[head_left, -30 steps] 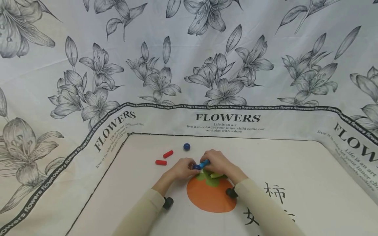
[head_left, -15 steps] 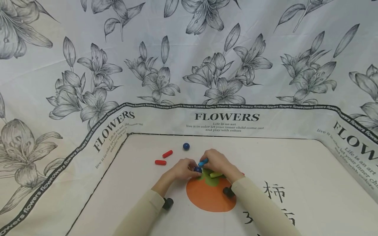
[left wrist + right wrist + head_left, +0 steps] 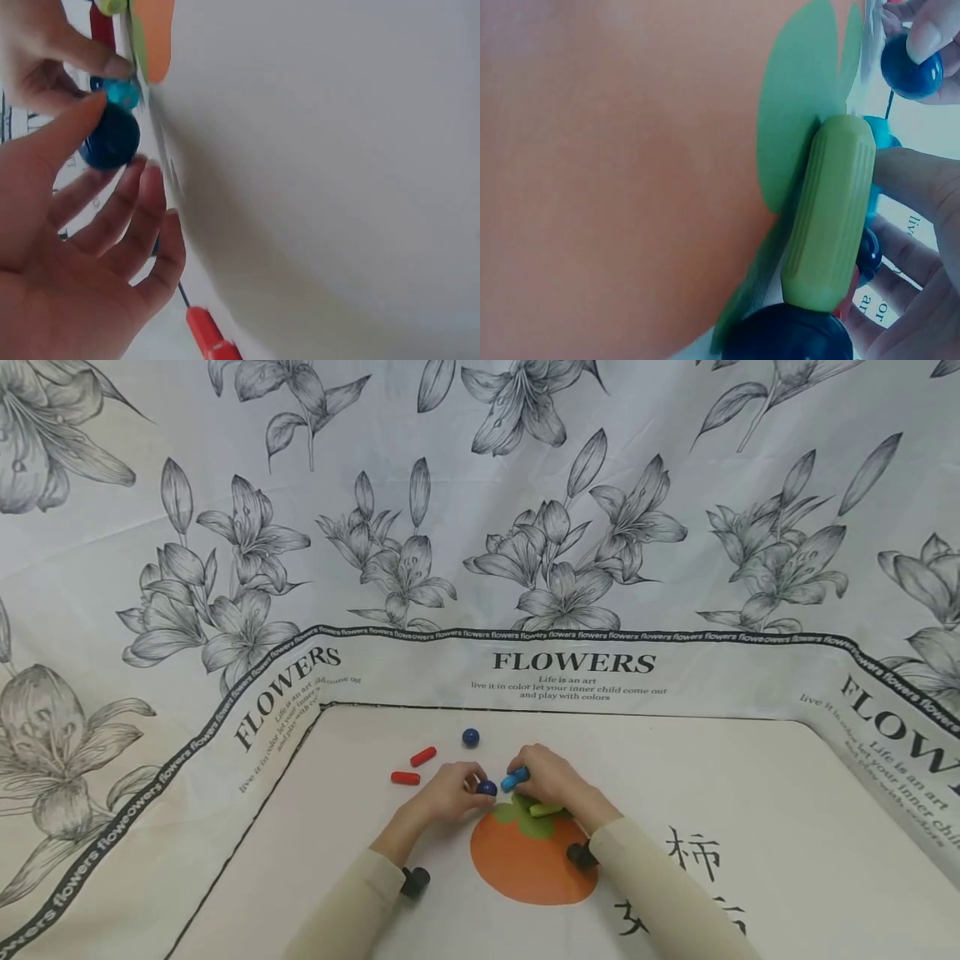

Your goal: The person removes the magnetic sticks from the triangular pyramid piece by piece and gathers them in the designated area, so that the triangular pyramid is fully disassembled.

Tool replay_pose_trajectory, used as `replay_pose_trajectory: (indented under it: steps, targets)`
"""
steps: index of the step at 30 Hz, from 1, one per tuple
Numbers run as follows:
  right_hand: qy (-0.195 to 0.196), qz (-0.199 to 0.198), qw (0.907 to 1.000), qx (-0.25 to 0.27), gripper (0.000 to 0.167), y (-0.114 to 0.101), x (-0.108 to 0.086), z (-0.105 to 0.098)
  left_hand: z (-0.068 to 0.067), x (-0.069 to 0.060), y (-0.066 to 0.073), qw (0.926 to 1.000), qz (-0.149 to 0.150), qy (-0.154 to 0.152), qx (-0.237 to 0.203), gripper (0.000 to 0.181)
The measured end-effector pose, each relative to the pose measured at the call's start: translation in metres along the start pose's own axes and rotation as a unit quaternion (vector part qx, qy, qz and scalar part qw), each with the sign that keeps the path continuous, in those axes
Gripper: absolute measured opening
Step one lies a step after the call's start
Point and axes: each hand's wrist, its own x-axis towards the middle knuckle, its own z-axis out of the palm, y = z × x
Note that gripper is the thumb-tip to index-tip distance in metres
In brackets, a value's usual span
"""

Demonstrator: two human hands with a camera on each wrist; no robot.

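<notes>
My left hand (image 3: pixel 450 792) pinches a dark blue ball (image 3: pixel 487 788) between thumb and fingers; it shows large in the left wrist view. Just to its right, my right hand (image 3: pixel 553 774) grips a light blue stick (image 3: pixel 514 778), whose near end points at the ball across a small gap. By the right palm is a light green ribbed stick (image 3: pixel 829 214), with a dark ball (image 3: pixel 787 337) at its lower end in the right wrist view. Behind it another dark blue ball (image 3: pixel 868 257) and a bit of red (image 3: pixel 847 296) show, partly hidden.
Two red sticks (image 3: pixel 406 778) and a loose dark blue ball (image 3: pixel 470 737) lie to the left and beyond the hands. The tabletop cloth carries a printed orange persimmon (image 3: pixel 534 864) and black characters (image 3: pixel 693 852). A flower-printed curtain (image 3: pixel 480 543) rises behind.
The ball in my left hand has drawn a little left, away from the light blue stick, after being close against it. My right hand keeps its hold with slight shifts.
</notes>
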Motion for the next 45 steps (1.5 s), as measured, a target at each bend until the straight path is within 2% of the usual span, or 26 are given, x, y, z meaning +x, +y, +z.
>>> replay_pose_trajectory:
  steps: [5, 9, 15, 22, 26, 35, 40, 45]
  targets:
    - [0.006, -0.006, 0.9999, -0.006, 0.024, 0.002, -0.004, -0.004, -0.009, 0.011, -0.001, 0.9972, -0.035, 0.065, 0.0, 0.037]
    - [0.016, -0.006, 0.9998, -0.015, 0.033, 0.001, -0.008, -0.006, -0.008, 0.027, -0.001, 0.9943, -0.049, 0.094, 0.003, 0.04]
    - [0.033, 0.007, 0.9993, -0.019, 0.039, -0.002, -0.014, -0.007, 0.001, 0.046, 0.001, 0.9914, -0.075, 0.106, 0.016, 0.035]
    - [0.037, 0.041, 0.9983, -0.015, 0.038, -0.001, -0.016, -0.009, 0.004, 0.054, 0.004, 0.9868, -0.114, 0.114, 0.014, 0.037]
    - [0.034, 0.06, 0.9976, 0.001, 0.036, 0.003, -0.014, -0.011, 0.003, 0.054, 0.007, 0.9865, -0.116, 0.115, 0.01, 0.04]
    - [0.042, 0.08, 0.9956, 0.024, 0.031, 0.012, -0.009, -0.01, -0.004, 0.044, 0.008, 0.9898, -0.09, 0.109, 0.015, 0.054]
    - [0.056, 0.104, 0.9929, 0.015, 0.029, 0.014, -0.009, -0.009, -0.005, 0.036, 0.004, 0.992, -0.081, 0.095, 0.017, 0.054]
    - [0.058, 0.107, 0.9924, 0.013, 0.029, 0.014, -0.011, -0.011, -0.001, 0.028, 0.001, 0.9934, -0.076, 0.083, 0.021, 0.049]
